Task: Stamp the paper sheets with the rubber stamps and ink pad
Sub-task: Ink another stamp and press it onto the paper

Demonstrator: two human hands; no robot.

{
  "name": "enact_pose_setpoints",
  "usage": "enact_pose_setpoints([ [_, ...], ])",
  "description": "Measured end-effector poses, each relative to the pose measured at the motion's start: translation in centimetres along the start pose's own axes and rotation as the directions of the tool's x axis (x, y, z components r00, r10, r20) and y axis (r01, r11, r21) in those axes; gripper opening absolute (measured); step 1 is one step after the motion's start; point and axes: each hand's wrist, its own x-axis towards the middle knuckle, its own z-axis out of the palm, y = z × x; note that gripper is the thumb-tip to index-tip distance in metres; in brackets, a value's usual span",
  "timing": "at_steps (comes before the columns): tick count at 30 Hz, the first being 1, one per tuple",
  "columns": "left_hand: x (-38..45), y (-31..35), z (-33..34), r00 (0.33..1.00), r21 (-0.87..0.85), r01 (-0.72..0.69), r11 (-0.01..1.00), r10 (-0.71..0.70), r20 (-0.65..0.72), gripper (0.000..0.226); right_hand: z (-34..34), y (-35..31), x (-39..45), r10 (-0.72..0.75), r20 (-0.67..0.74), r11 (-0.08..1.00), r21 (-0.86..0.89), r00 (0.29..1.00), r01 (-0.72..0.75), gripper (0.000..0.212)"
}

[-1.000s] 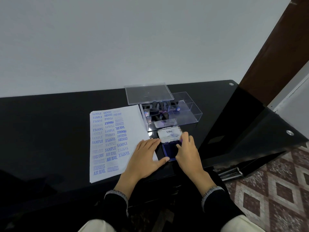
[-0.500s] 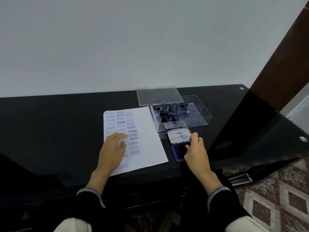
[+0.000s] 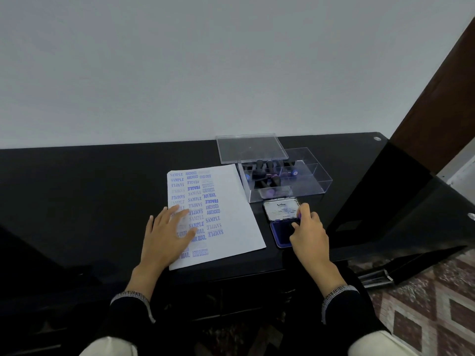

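Note:
A white paper sheet lies on the black desk, its left half covered with blue stamp prints. My left hand rests flat on the sheet's lower left part, fingers spread. Right of the sheet lies the open ink pad, its lid folded back. My right hand is over the pad, fingers curled round a small rubber stamp; only a purple bit of it shows, pressed down at the pad. Several dark-handled stamps stand in a clear plastic box behind the pad.
The box's clear lid leans at the box's back left corner. The glossy black desk ends close to my body; its right end angles down toward a patterned tile floor. A grey wall stands behind.
My left hand slid from the sheet's right edge beside the ink pad to its left part. My right hand stayed on the pad. The view shifted left.

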Motion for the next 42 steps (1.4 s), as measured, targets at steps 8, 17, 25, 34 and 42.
enact_pose_setpoints([
  [8, -0.1, -0.1, 0.1, 1.0, -0.014, -0.006, 1.0, 0.006, -0.007, 0.056, -1.3, -0.8, 1.5, -0.04, 0.15, 0.994, -0.098, 0.988, 0.055, 0.035],
  [17, -0.2, -0.1, 0.0, 1.0, -0.038, -0.014, 0.999, 0.014, -0.015, 0.056, -1.0, -2.5, 0.6, 0.084, 0.009, 0.885, 0.458, 0.996, -0.078, 0.021],
  [25, -0.6, -0.3, -0.3, 0.987, -0.054, -0.16, 0.986, 0.16, -0.005, 0.072, 2.0, -9.1, -2.1, -0.151, 0.277, 0.651, 0.75, 0.949, -0.116, 0.016],
  [34, -0.6, -0.4, -0.2, 0.983, -0.142, -0.182, 0.973, 0.185, 0.011, 0.067, 3.9, -9.5, -3.6, -0.513, 0.212, 0.79, 0.496, 0.832, 0.361, 0.018],
  [42, -0.4, -0.5, -0.1, 0.982, -0.144, -0.187, 0.972, 0.187, -0.018, 0.07, 4.9, -10.1, -4.0, -0.522, 0.172, 0.83, 0.328, 0.835, 0.451, 0.022],
])
